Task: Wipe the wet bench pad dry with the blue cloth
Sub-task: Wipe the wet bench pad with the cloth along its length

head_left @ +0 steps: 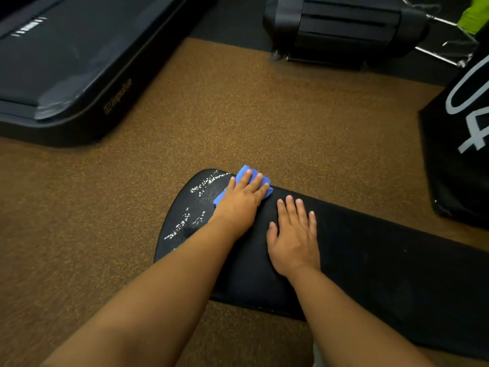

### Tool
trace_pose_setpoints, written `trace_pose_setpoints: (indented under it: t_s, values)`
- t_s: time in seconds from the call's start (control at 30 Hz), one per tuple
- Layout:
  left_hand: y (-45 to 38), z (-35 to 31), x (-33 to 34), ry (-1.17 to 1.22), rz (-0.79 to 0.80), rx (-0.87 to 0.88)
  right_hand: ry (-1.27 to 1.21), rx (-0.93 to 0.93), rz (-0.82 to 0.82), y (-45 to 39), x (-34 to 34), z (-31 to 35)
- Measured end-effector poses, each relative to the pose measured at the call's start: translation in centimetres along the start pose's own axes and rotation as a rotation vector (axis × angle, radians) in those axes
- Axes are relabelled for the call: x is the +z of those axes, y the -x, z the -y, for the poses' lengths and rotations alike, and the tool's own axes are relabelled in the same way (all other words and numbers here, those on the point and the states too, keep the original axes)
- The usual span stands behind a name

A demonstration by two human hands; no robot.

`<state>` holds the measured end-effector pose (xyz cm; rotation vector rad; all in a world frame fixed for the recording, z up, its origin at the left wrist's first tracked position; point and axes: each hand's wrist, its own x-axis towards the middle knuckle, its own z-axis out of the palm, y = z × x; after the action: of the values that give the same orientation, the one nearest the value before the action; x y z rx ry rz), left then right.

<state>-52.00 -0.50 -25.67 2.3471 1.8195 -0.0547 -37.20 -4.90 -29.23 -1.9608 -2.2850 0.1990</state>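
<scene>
Blue cloth (242,172) under our left hand (242,198), fingers flat, pressing; right hand (293,234) flat on bench pad (370,255), long axis running lower-right; droplets (190,215) left of fingers.

"Impulse" on the treadmill frame (117,98) (gold lettering); "04" on the black box (460,144)

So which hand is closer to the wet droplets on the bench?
Left. The left hand presses the blue cloth right beside the droplets. The right hand lies flat on the bench pad, farther right.
</scene>
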Motion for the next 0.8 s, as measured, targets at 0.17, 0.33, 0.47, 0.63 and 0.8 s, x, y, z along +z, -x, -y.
trace_pose_setpoints:
  t_s: [0.17, 0.33, 0.47, 0.63, 0.8]
  values:
    - [-0.6, 3.0, 0.0, -0.122, 0.007, -0.036, -0.01, 0.001, 0.012, 0.0, -0.2, 0.1]
    - [-1.6, 4.3, -0.6, -0.082, -0.016, -0.244, -0.011, 0.006, 0.038, 0.0, -0.3, 0.1]
    - [-1.0, 0.7, 0.1, -0.004, -0.003, -0.005, -0.006, 0.01, 0.017, -0.1, -0.2, 0.2]
    - [0.2, 3.9, -0.4, 0.006, -0.014, -0.12, -0.023, 0.004, 0.016, 0.0, -0.3, 0.1]
    - [1.1, 2.7, -2.3, 0.157, -0.072, -0.187, -0.025, 0.007, 0.031, 0.0, -0.4, 0.1]
